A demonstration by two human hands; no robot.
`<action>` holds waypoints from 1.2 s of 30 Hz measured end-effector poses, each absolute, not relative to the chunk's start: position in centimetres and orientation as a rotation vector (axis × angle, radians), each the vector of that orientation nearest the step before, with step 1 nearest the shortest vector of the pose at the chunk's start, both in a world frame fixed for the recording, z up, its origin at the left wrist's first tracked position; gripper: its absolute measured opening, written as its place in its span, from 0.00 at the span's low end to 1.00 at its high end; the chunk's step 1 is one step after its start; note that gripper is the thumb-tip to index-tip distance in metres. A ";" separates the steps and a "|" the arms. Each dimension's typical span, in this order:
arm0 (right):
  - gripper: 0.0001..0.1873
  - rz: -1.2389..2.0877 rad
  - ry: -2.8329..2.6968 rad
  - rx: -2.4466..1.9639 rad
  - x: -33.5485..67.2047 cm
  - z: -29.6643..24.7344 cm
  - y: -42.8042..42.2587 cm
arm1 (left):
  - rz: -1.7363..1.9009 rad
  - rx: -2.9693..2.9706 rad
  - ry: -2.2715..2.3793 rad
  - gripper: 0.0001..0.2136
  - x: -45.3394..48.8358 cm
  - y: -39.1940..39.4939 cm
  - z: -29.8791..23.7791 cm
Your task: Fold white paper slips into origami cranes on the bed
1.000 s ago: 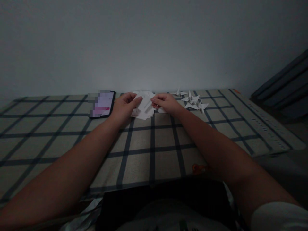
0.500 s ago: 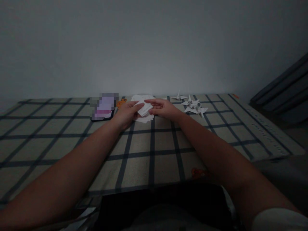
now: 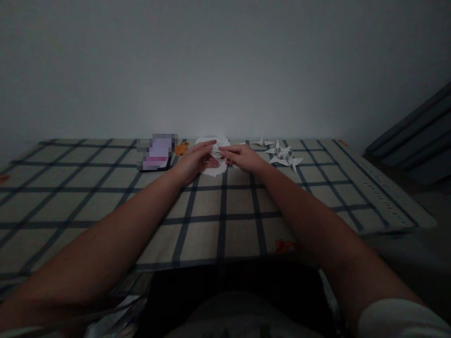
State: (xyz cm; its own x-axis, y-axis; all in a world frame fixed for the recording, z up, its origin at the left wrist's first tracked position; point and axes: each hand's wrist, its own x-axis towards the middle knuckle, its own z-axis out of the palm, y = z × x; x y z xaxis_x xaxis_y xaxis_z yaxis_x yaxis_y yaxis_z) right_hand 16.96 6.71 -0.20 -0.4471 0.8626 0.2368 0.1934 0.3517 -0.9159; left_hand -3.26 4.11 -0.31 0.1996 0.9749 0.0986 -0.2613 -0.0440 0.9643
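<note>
A small piece of folded white paper [image 3: 217, 154] is between my two hands, seen almost edge-on and partly covered by fingers. My left hand [image 3: 197, 158] has it from the left, index finger stretched along the top and thumb lower down. From the right, my right hand [image 3: 244, 157] pinches it with bent fingers. Beneath and behind the hands lies a loose stack of white paper sheets [image 3: 214, 172]. The exact folds cannot be made out in the dim light.
Several white paper cranes [image 3: 282, 152] stand to the right, with another crane [image 3: 262, 142] near the wall. A phone [image 3: 158, 152] with a lit, blurred screen leans left of the stack. A checked cloth [image 3: 204, 220] covers the table. A dark curtain [image 3: 419, 136] hangs at right.
The folded paper has turned from showing its flat face to nearly edge-on. My left fingers have straightened and lifted a little. The view has shifted slightly.
</note>
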 end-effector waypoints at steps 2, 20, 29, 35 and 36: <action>0.14 1.102 -1.860 -0.943 17.1 -0.4 6.9 | 1.204 1.211 0.865 0.24 -3.2 3.7 -0.2; 0.21 0.062 -2.087 -1.111 19.1 1.5 5.6 | 1.355 1.225 1.040 0.33 1.5 3.9 1.8; 0.19 0.048 -2.249 -1.082 18.5 2.0 5.1 | 1.454 1.174 1.041 0.35 0.6 3.7 0.2; 0.23 0.171 -2.261 -0.865 17.5 0.3 6.6 | 1.409 1.308 1.019 0.35 -0.4 4.2 -0.6; 0.23 0.226 -2.258 -0.825 17.3 -0.1 7.0 | 1.408 1.318 1.014 0.35 -0.4 4.3 -0.7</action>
State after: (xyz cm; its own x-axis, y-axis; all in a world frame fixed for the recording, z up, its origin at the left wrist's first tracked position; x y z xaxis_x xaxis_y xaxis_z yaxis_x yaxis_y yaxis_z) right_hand 17.35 6.95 -0.08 -0.5431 0.6204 0.5659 0.4956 0.7808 -0.3803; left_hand -0.44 4.28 -0.73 0.0033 0.9726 0.2324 -0.0883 -0.2312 0.9689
